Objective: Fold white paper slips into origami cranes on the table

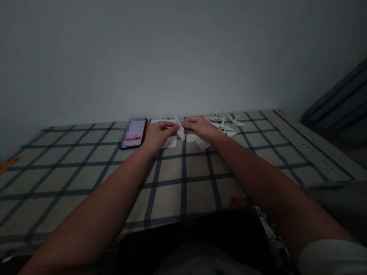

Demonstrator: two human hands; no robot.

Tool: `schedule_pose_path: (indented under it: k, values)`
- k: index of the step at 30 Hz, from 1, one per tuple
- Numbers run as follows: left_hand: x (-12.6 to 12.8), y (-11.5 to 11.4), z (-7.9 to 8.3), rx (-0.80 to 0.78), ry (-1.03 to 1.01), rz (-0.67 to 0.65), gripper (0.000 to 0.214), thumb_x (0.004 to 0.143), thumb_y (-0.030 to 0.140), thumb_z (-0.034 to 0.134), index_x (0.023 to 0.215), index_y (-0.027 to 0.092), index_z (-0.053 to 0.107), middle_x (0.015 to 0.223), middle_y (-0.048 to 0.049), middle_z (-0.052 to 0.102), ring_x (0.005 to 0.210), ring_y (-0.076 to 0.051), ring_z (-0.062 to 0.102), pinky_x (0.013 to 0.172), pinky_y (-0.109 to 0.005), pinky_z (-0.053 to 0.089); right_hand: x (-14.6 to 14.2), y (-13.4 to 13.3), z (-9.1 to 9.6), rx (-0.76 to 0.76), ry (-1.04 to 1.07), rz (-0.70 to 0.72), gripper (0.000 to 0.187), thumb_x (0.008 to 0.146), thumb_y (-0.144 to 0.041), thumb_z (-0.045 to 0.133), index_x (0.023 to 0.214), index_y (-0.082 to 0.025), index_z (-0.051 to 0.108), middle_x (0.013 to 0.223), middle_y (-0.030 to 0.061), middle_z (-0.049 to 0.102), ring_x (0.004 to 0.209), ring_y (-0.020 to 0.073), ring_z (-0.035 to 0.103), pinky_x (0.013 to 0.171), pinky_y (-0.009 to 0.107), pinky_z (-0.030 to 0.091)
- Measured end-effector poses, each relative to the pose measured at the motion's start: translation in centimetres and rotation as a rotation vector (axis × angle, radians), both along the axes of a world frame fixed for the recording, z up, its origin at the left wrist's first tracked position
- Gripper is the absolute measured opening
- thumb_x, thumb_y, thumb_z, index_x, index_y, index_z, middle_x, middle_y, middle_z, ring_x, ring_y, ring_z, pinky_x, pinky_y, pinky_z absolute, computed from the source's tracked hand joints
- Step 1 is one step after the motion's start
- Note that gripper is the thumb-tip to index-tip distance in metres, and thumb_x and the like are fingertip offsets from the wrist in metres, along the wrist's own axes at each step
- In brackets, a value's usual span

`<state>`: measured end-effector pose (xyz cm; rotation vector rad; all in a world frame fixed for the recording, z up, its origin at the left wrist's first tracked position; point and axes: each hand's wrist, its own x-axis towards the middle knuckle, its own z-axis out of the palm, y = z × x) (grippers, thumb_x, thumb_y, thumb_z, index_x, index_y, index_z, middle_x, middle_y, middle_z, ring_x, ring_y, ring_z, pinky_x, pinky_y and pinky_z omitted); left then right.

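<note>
We pinch a white folded paper (180, 132) between the fingertips of our left hand (159, 134) and right hand (200, 127), one narrow point of it rising above the fingers and the lower end showing just below them. Under the left fingers lies a pale sheet (171, 142), and below the right fingers a loose white piece (203, 144), both on the checked cloth (169, 168). Left of our fingers rests a phone (134, 133); right of them sit several folded paper cranes (223, 127).
</note>
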<state>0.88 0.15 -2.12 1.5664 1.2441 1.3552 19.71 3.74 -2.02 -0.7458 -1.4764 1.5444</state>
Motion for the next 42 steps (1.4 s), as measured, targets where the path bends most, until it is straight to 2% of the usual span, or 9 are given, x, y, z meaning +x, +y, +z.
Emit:
schedule_pose_path:
  k: [5, 9, 16, 20, 26, 34, 42]
  values:
    - [0.0, -0.4, 0.4, 0.102, 0.177, 0.047, 0.038, 0.071, 0.051, 0.078, 0.085, 0.016, 0.077, 0.086, -0.0079, 0.076, 0.078, -0.020, 0.069, 0.077, -0.031, 0.055, -0.2, 0.1, -0.1, 0.084, -0.040, -0.049, 0.012, 0.080, -0.026, 0.073, 0.084, -0.015, 0.071, 0.081, 0.0031, 0.072, 0.075, 0.0105, 0.065, 0.079, 0.025, 0.055]
    - [0.1, -0.6, 0.8, 0.118, 0.247, 0.068, 0.037, 0.069, 0.051, 0.079, 0.085, 0.017, 0.077, 0.084, -0.0075, 0.076, 0.076, -0.020, 0.068, 0.074, -0.029, 0.053, -0.4, 0.0, 0.1, 0.144, -0.113, -0.112, 0.011, 0.079, -0.026, 0.073, 0.080, -0.015, 0.070, 0.078, 0.0022, 0.070, 0.072, 0.0104, 0.063, 0.076, 0.024, 0.054]
    - [0.1, -0.2, 0.2, 0.013, 0.081, 0.056, 0.030, 0.065, 0.040, 0.079, 0.081, 0.015, 0.075, 0.081, -0.0060, 0.074, 0.077, -0.020, 0.068, 0.077, -0.033, 0.056, -0.3, -0.6, 0.8, 0.205, -0.207, -0.145, 0.008, 0.080, -0.023, 0.069, 0.082, -0.015, 0.069, 0.076, 0.0013, 0.068, 0.070, 0.0113, 0.061, 0.073, 0.026, 0.053]
    - [0.1, 0.1, 0.0, 0.021, 0.031, 0.046, 0.024, 0.065, 0.036, 0.077, 0.078, 0.016, 0.074, 0.080, -0.0038, 0.073, 0.074, -0.017, 0.066, 0.075, -0.031, 0.057, -0.4, -0.7, 1.0, 0.215, -0.211, -0.152, 0.004, 0.080, -0.018, 0.067, 0.083, -0.016, 0.066, 0.074, -0.0001, 0.065, 0.068, 0.0107, 0.061, 0.070, 0.025, 0.052]
    - [0.2, 0.0, 0.0, 0.010, 0.019, 0.000, 0.031, 0.066, 0.043, 0.079, 0.079, 0.015, 0.071, 0.077, -0.0032, 0.070, 0.067, -0.015, 0.063, 0.066, -0.028, 0.055, -0.5, -0.5, 0.8, 0.225, -0.245, -0.126, 0.004, 0.081, -0.015, 0.064, 0.084, -0.016, 0.063, 0.071, -0.0015, 0.061, 0.065, 0.0100, 0.059, 0.063, 0.022, 0.049]
    - [0.2, 0.1, 0.0, 0.006, -0.005, -0.017, 0.053, 0.062, 0.052, 0.081, 0.099, 0.016, 0.069, 0.076, -0.0019, 0.071, 0.066, -0.016, 0.067, 0.068, -0.030, 0.055, -0.6, -0.3, 0.3, 0.229, -0.184, -0.089, 0.018, 0.077, -0.023, 0.070, 0.092, -0.019, 0.060, 0.073, -0.0029, 0.062, 0.068, 0.0115, 0.060, 0.066, 0.024, 0.052]
    - [0.1, -0.1, 0.3, 0.034, -0.049, -0.049, 0.039, 0.062, 0.044, 0.083, 0.087, 0.016, 0.073, 0.079, -0.0028, 0.071, 0.069, -0.015, 0.065, 0.074, -0.032, 0.056, -0.5, -0.8, 1.0, 0.167, -0.132, -0.046, 0.010, 0.079, -0.017, 0.063, 0.089, -0.019, 0.061, 0.077, -0.0024, 0.061, 0.071, 0.0108, 0.060, 0.071, 0.025, 0.053]
